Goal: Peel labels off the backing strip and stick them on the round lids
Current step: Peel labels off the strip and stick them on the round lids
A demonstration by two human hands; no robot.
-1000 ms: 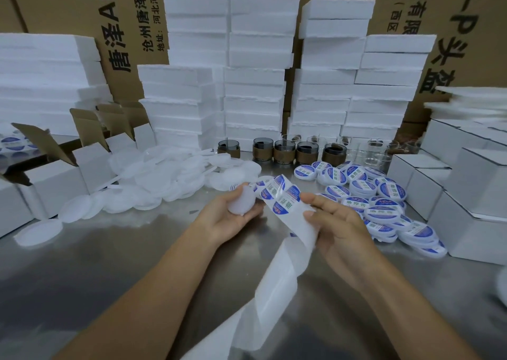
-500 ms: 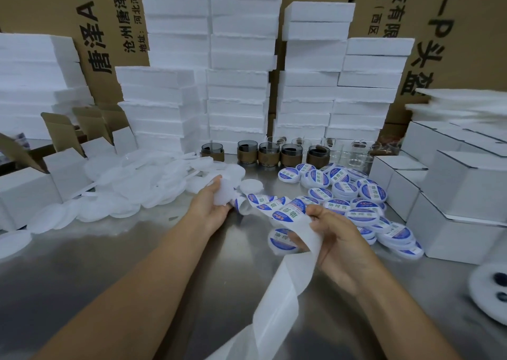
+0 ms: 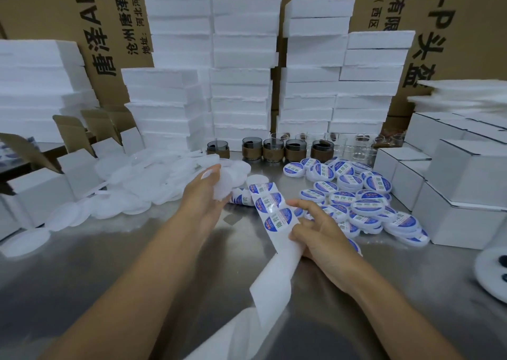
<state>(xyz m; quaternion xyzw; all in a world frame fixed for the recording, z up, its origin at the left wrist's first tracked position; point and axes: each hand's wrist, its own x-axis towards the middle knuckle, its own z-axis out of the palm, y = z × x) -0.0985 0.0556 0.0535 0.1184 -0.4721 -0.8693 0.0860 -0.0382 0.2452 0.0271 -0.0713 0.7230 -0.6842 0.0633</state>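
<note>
My left hand (image 3: 204,197) holds a plain white round lid (image 3: 223,186) above the steel table (image 3: 109,263). My right hand (image 3: 318,230) grips the white backing strip (image 3: 277,266), which carries blue-and-white round labels (image 3: 270,204) and trails down toward me. Its index finger points at the labels. A heap of unlabelled white lids (image 3: 142,181) lies to the left. A pile of labelled lids (image 3: 365,206) lies to the right.
Stacks of white foam blocks (image 3: 241,85) and brown cartons (image 3: 452,30) stand at the back. A row of glass jars with brown bands (image 3: 271,149) lines the table's far side. White boxes (image 3: 461,192) sit right, open boxes (image 3: 41,184) left.
My left hand has taken a fresh plain lid from the heap. My right hand has slid along the strip, now held nearer the labels. The view shifted left.
</note>
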